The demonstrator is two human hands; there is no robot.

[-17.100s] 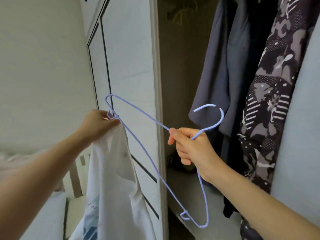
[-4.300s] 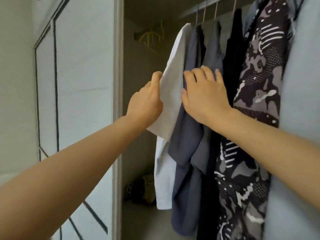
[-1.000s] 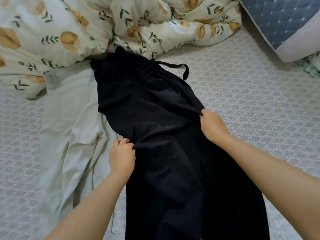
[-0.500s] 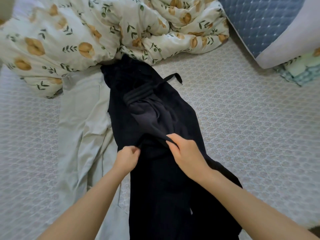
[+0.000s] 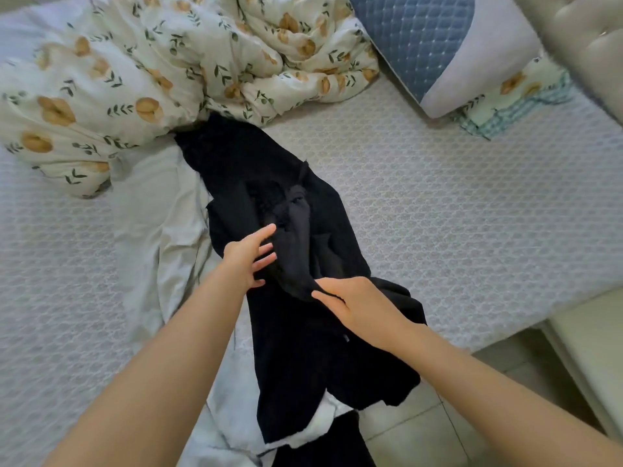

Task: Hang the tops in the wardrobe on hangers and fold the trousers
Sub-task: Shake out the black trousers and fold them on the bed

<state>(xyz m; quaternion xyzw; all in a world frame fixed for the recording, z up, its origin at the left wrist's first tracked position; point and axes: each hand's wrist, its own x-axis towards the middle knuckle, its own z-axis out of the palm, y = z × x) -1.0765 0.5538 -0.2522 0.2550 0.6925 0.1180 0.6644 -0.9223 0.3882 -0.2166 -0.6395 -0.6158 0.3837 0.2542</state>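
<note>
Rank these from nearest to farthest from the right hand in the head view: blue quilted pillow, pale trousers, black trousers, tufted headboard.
1. black trousers: pinched by the right hand.
2. pale trousers: just left, partly under the black pair.
3. blue quilted pillow: far right of the bed.
4. tufted headboard: top right corner, beyond the pillow.

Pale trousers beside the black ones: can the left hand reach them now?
Probably yes. The left hand is open, holding nothing, and the pale trousers lie uncovered on the bed just to its left; only one edge goes under the black trousers.
</note>
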